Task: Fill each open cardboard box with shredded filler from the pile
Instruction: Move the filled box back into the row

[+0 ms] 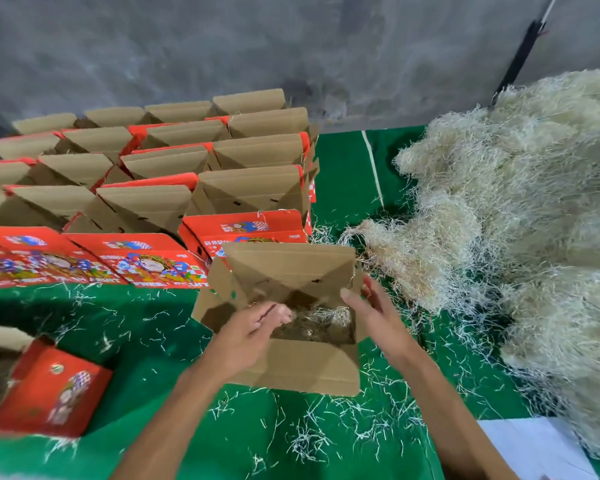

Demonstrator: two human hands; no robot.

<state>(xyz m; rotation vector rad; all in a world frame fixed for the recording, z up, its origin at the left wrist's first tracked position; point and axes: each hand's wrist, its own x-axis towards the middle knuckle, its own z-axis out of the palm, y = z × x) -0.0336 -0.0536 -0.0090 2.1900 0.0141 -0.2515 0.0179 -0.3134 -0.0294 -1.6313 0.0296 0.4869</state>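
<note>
While the green cloth [146, 341] lay strewn with shreds below a grey wall [222, 46], the open box [302, 368] sat centred; left hand [246, 337] reached inside, fingers loose, right hand [378, 313] spread at its rim, filler pile [516, 202] to the right.

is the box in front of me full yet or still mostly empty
Mostly empty: the open cardboard box holds only a thin layer of shredded filler at the bottom, its inner walls bare above.
</note>
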